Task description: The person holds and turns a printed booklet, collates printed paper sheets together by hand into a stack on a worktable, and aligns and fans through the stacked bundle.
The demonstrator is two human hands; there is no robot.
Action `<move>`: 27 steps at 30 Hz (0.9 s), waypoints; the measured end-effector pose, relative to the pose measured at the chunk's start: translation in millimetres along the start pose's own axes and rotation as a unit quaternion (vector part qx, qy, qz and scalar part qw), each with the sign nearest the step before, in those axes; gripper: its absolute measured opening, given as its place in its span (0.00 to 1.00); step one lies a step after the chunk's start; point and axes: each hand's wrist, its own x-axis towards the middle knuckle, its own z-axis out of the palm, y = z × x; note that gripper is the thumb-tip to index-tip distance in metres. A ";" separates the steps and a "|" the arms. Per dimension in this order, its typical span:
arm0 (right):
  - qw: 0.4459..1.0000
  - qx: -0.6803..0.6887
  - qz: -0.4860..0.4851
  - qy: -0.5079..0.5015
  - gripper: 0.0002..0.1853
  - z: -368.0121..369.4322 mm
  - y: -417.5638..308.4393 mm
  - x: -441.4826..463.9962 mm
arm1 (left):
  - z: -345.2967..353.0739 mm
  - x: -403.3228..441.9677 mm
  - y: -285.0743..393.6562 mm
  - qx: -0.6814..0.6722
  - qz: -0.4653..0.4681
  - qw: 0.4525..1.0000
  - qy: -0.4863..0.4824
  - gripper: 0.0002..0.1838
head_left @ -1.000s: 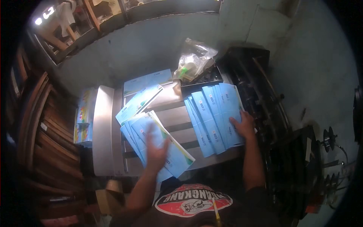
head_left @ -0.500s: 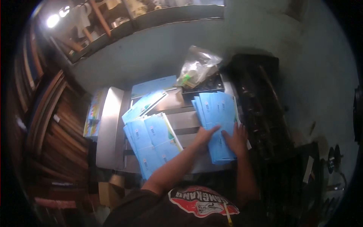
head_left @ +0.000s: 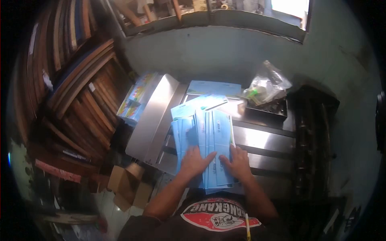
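My left hand (head_left: 195, 162) and my right hand (head_left: 239, 164) grip a stack of blue printed sheets (head_left: 216, 134) from its two sides near the lower end, thumbs on top. The stack's edges are fanned unevenly. It lies over or against another pile of blue sheets (head_left: 181, 134), whose left part shows beside it; whether the two touch fully I cannot tell. Just behind, more blue sheets (head_left: 189, 107) lie at a slant. A further blue stack (head_left: 215, 87) sits at the back of the slatted metal table (head_left: 261, 154).
At the table's back right, a clear plastic bag (head_left: 267, 82) rests on a dark tray (head_left: 269, 114). A raised metal plate (head_left: 155, 116) flanks the left side, with colourful printed stacks (head_left: 138, 94) beyond. Wooden frames (head_left: 86, 96) fill the left; a cardboard box (head_left: 128, 186) is below.
Both hands have carried the held stack leftward from the table's right side onto the left pile. My view has turned, so more of the wooden frames and window shows.
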 end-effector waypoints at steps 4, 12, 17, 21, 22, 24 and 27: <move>0.997 -0.063 0.002 -0.044 0.47 5.4 -17.4 11.5 | 8.3 8.9 -75.0 0.006 0.007 0.993 0.121 0.44; 0.998 -0.022 -0.013 -0.053 0.46 -4.7 -14.9 15.7 | -4.9 32.5 -109.8 -0.450 -0.187 0.873 -0.008 0.37; 0.995 0.025 0.000 -0.094 0.49 -23.9 -14.5 14.7 | 6.8 35.7 -90.6 -0.575 -0.140 0.789 -0.164 0.33; 0.970 0.186 0.022 -0.153 0.55 -12.2 -8.7 14.2 | -5.3 39.3 -49.9 -0.675 -0.064 0.698 -0.230 0.35; 0.963 0.240 0.026 -0.120 0.55 -1.0 -4.8 9.9 | -15.6 40.9 -42.2 -0.625 -0.043 0.748 -0.219 0.36; 0.964 0.234 0.048 -0.116 0.59 2.2 -19.7 -3.3 | -34.9 51.7 -34.7 -0.508 0.021 0.832 -0.221 0.37; 0.977 0.180 0.077 -0.089 0.62 40.5 -36.9 -27.8 | -72.6 64.6 -22.4 -0.257 0.123 0.898 -0.336 0.39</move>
